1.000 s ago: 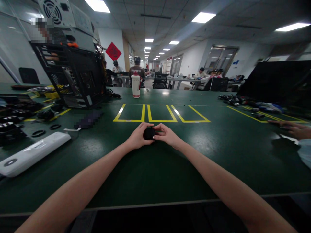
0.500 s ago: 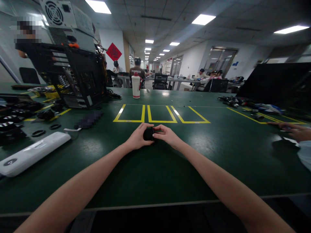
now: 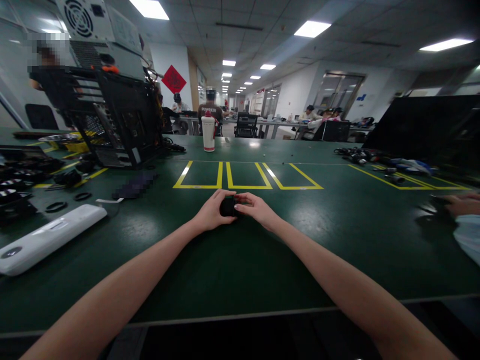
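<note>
Ceiling lights (image 3: 312,29) are glossing the smooth green bench (image 3: 240,265) beneath the left hand (image 3: 212,211), curled round a black part (image 3: 227,206); the half-bent right hand (image 3: 258,209) is touching it, grip unclear.

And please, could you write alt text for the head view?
A left hand holds a small black object at a green table, the right hand at its side. Beyond are yellow tape outlines and a white cup.

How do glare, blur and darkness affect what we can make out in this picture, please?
All in the head view: glare whitens patches of the green table; the black object between the left hand and right hand shows little detail; the co-worker's hand at right looks blurred; ceiling lights burn white.
</note>
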Demonstrator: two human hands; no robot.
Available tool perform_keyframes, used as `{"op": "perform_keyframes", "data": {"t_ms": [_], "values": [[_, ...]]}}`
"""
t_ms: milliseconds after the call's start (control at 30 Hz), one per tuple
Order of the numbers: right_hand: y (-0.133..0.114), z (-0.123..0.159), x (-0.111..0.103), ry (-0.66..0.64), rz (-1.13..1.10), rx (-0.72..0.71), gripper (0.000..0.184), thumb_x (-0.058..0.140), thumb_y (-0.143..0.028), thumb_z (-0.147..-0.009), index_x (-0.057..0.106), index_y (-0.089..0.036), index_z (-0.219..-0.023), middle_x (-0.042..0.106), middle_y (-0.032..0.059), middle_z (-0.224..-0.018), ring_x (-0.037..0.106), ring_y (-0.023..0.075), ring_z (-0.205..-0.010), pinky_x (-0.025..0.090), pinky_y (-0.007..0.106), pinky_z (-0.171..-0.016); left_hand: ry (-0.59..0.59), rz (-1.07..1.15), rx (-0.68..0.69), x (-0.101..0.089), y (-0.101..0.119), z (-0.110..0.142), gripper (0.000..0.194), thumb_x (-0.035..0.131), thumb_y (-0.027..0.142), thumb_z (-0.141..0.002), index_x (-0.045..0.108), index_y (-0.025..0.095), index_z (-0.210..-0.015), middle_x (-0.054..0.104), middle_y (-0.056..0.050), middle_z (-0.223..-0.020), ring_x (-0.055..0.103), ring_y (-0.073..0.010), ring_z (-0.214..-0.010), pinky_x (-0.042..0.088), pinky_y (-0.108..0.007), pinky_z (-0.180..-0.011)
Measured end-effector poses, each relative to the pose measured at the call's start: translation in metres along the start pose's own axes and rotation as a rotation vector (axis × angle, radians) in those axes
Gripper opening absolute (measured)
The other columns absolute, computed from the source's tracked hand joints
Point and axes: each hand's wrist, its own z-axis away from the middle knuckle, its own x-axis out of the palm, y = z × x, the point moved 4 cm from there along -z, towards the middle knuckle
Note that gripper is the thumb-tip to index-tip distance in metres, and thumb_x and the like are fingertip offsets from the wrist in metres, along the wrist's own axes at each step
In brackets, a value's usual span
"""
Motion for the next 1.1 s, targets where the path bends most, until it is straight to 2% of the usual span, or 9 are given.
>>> {"op": "perform_keyframes", "data": {"t_ms": [67,233,433,533,733,833,1033,1100], "values": [[-0.0015,0.0012,0.0004,-0.040,-0.009,0.008,0.030,0.063,-0.025,-0.066,0.053,-0.016,-0.092,0.057,0.0049,-0.097,0.055,0.0166,-0.091,0.041,0.039,-0.087,0.002,0.001,-0.001,0.0002,0.0002,0.0002,0.060,0.068,0.024,-0.061,0.040,0.024,-0.114,0.045,-0.004,-0.108,0.049,-0.0203,-0.097,0.043,-0.036,-0.084],[-0.0020,0.0038,0.0000,-0.116,-0.052,-0.098,0.034,0.068,-0.021,-0.061,0.049,-0.019,-0.090,0.054,0.0020,-0.099,0.053,0.0155,-0.096,0.041,0.037,-0.088,0.008,0.005,0.001,0.0004,0.0003,0.0003,0.060,0.067,0.022,-0.061,0.040,0.025,-0.114,0.045,-0.004,-0.108,0.049,-0.0207,-0.097,0.042,-0.037,-0.084],[0.0019,0.0004,-0.0003,-0.031,0.000,-0.068,0.023,0.060,-0.032,-0.069,0.050,-0.019,-0.084,0.056,0.0016,-0.089,0.054,0.0149,-0.087,0.044,0.037,-0.081,-0.006,0.007,-0.003,-0.0005,0.0003,-0.0001,0.060,0.068,0.024,-0.060,0.040,0.025,-0.114,0.046,-0.004,-0.108,0.049,-0.0207,-0.098,0.042,-0.037,-0.084],[-0.0008,-0.0007,0.0018,-0.004,-0.023,-0.085,0.023,0.063,-0.029,-0.066,0.050,-0.019,-0.083,0.055,0.0009,-0.088,0.054,0.0144,-0.085,0.044,0.036,-0.082,0.000,0.002,0.011,-0.0006,0.0007,-0.0003,0.060,0.068,0.024,-0.060,0.040,0.024,-0.113,0.046,-0.004,-0.108,0.048,-0.0201,-0.100,0.041,-0.036,-0.086],[-0.0054,0.0017,0.0034,-0.067,-0.069,-0.041,0.033,0.066,-0.022,-0.062,0.051,-0.018,-0.091,0.054,0.0036,-0.099,0.055,0.0166,-0.094,0.040,0.038,-0.089,0.011,0.001,0.029,0.0003,0.0002,0.0001,0.060,0.068,0.022,-0.060,0.040,0.023,-0.113,0.046,-0.004,-0.108,0.049,-0.0191,-0.099,0.041,-0.034,-0.086],[-0.0060,0.0033,0.0024,-0.097,-0.061,-0.084,0.033,0.067,-0.021,-0.061,0.050,-0.018,-0.089,0.054,0.0031,-0.098,0.055,0.0169,-0.095,0.041,0.038,-0.088,0.009,0.001,0.006,0.0006,-0.0010,0.0004,0.060,0.068,0.023,-0.060,0.040,0.024,-0.113,0.046,-0.004,-0.108,0.049,-0.0199,-0.098,0.042,-0.036,-0.084],[-0.0026,0.0030,0.0020,-0.051,-0.049,-0.112,0.018,0.060,-0.026,-0.069,0.053,-0.019,-0.084,0.054,0.0007,-0.089,0.056,0.0146,-0.087,0.044,0.036,-0.083,-0.003,0.004,-0.004,-0.0007,-0.0003,-0.0003,0.060,0.068,0.024,-0.060,0.040,0.024,-0.113,0.046,-0.004,-0.109,0.049,-0.0205,-0.098,0.042,-0.037,-0.084],[-0.0033,0.0022,0.0024,-0.034,-0.059,-0.112,0.020,0.060,-0.024,-0.068,0.053,-0.019,-0.086,0.054,0.0006,-0.090,0.056,0.0144,-0.087,0.044,0.035,-0.084,-0.004,0.003,-0.006,-0.0010,-0.0001,-0.0005,0.060,0.068,0.024,-0.060,0.040,0.024,-0.113,0.046,-0.004,-0.108,0.049,-0.0204,-0.098,0.043,-0.037,-0.084]]}}
